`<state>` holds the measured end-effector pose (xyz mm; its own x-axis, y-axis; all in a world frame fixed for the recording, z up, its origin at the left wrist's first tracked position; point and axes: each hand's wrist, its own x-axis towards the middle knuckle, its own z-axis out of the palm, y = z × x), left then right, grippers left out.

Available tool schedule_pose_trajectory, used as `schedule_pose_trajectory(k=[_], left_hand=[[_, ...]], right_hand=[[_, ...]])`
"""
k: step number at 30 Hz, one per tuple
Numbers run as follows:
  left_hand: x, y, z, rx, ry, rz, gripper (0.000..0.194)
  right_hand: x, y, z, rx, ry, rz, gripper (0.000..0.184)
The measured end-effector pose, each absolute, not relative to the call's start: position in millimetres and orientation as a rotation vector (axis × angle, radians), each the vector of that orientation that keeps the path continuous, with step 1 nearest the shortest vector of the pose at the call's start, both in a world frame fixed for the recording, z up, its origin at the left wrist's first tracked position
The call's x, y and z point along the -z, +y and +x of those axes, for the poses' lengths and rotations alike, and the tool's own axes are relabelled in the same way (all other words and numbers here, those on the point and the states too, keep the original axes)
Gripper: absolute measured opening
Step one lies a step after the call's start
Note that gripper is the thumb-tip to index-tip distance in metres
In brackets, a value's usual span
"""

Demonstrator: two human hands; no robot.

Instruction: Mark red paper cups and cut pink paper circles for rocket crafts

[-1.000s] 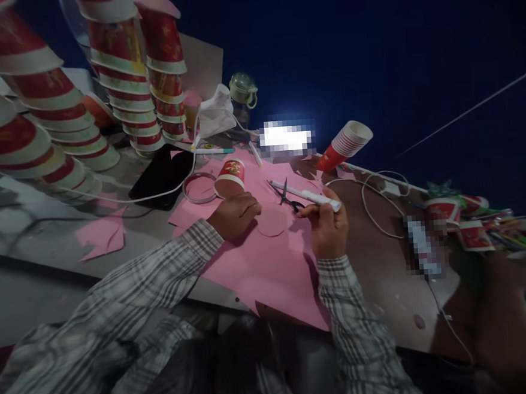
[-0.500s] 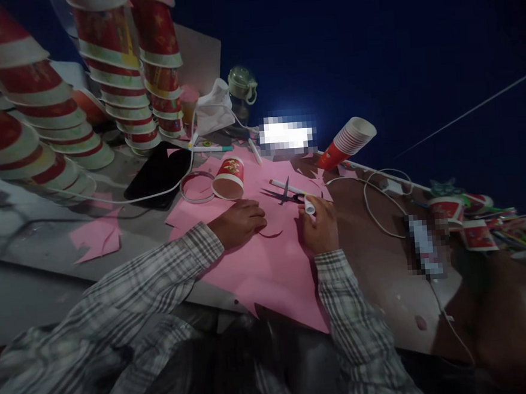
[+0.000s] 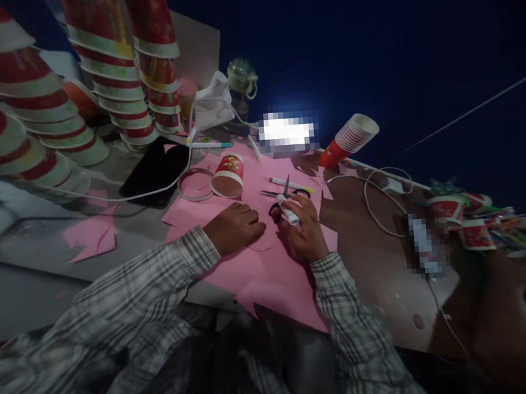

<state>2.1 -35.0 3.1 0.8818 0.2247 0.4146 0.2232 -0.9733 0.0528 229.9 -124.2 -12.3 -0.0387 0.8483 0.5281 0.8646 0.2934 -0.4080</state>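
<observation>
A large pink paper sheet (image 3: 268,268) lies on the table in front of me. My left hand (image 3: 234,226) rests on it with its fingers curled and pressed down, holding the sheet flat. My right hand (image 3: 304,230) is closed around a white marker (image 3: 287,209), tip down on the paper beside the left hand. A curved pen line shows on the paper between the hands. Black-handled scissors (image 3: 285,194) lie just beyond the marker. A red paper cup (image 3: 229,175) lies on its side behind my left hand.
Tall stacks of red and white paper cups (image 3: 114,69) stand at the back left. A black phone (image 3: 157,171) with a white cable, a tape ring (image 3: 197,185), a stack of cups on its side (image 3: 349,140), cables and cut cup pieces (image 3: 472,224) lie around.
My right hand has swung the marker from lying flat and pointing right to tip-down on the paper, moving left toward my left hand. The left hand has stayed put.
</observation>
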Motion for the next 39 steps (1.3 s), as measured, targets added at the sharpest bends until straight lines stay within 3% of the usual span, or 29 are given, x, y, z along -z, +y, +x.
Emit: schedule_pose_trajectory(k=[6,10,20,28,39], left_hand=[[0,-35,2,-0.649,0.344,3.010,0.022],[5,-36,5,-0.639,0.374,2.958,0.021],[12,-34,3,-0.717,0.281,2.883,0.025],[18,-32,8,-0.794,0.350,2.713,0.029],[18,-30,11,-0.739,0.361,2.663,0.027]], right_hand=[[17,-123,242,0.115,-1.960,-1.667,0.037],[16,-121,258,0.239,-1.717,-1.734,0.042],[-1,-135,220,-0.453,-1.233,-1.311,0.035],[-3,-138,210,-0.354,-1.375,-1.573,0.035],[-2,-138,209,-0.357,-1.541,-1.607,0.030]])
